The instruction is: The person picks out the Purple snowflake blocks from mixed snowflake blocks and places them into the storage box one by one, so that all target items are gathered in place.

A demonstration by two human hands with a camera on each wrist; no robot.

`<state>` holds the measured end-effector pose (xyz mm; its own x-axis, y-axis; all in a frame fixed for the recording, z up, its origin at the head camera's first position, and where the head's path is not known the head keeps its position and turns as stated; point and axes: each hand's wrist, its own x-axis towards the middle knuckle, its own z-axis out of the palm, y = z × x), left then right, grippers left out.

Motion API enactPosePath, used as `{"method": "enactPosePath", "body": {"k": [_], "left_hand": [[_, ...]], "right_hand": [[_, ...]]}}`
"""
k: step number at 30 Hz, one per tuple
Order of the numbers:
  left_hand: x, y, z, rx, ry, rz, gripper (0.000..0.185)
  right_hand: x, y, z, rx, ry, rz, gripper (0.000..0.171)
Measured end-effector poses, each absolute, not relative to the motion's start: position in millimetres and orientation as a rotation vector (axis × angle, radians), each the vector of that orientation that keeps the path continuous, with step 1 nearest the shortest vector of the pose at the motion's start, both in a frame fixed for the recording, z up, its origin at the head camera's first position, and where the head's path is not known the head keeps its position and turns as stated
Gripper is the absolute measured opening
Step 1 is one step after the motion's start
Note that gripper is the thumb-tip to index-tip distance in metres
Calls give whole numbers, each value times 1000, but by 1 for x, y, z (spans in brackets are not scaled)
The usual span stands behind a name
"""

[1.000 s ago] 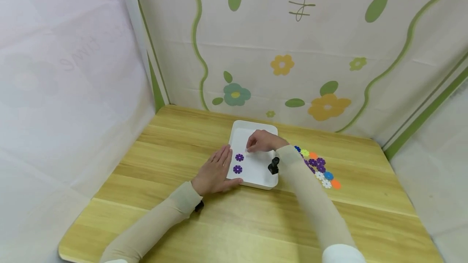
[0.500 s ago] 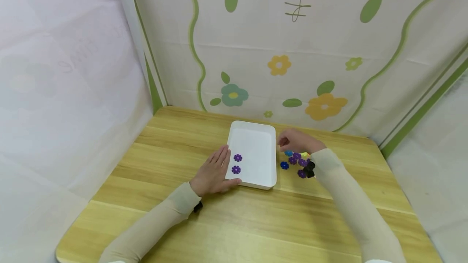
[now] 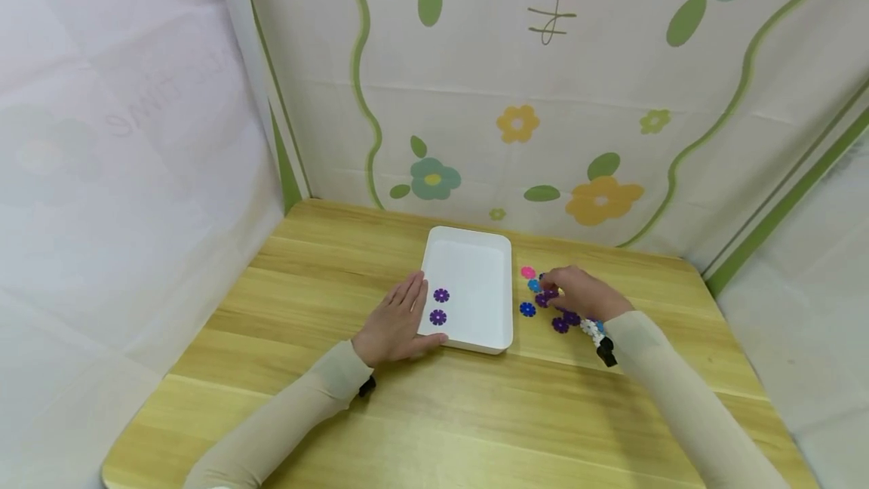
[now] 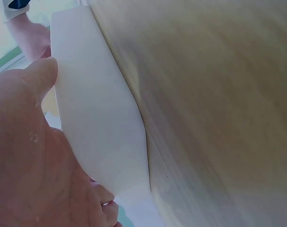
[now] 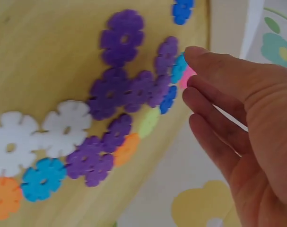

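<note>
A white tray [image 3: 471, 278] lies on the table, with two purple snowflake discs [image 3: 437, 317] inside at its left. My left hand [image 3: 395, 323] rests along the tray's left side and front corner, fingers straight; the left wrist view shows its thumb at the rim of the tray wall [image 4: 96, 104]. On the right, my right hand [image 3: 585, 294] is over the loose discs, partly covering them. In the right wrist view its fingers [image 5: 219, 123] are bent loosely and nothing shows between them and the thumb. Purple discs [image 5: 122, 38], white discs [image 5: 67, 127] and a pink disc [image 3: 528, 272] lie around it.
Blue discs [image 3: 527, 309] lie nearest the tray's right wall. Orange discs [image 5: 126, 149] and a yellow-green disc [image 5: 149, 122] are among the others. A printed cloth wall [image 3: 462, 112] stands behind the wooden table [image 3: 434, 413].
My right hand has moved from over the tray to the right, and now lies lower over the discs. A pink disc shows at the pile's far left. My left hand has stayed in place.
</note>
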<state>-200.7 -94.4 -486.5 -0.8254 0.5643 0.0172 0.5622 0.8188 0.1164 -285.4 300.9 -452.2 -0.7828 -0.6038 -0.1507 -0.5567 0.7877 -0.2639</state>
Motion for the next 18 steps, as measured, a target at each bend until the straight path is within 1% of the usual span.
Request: {"method": "enactPosePath", "body": {"k": [2, 5, 13, 18], "left_hand": [[-201, -94, -487, 924, 2980, 193, 105], [-200, -95, -487, 923, 2982, 199, 105], [-201, -94, -489, 933, 2990, 214, 105], [-204, -95, -494, 951, 3003, 250, 105]], "right_hand": [[-284, 303, -459, -892, 2775, -286, 25], [-282, 304, -466, -880, 2796, -306, 31], [-285, 304, -481, -994, 2819, -328, 27], [-290, 303, -479, -904, 2757, -432, 21]]}}
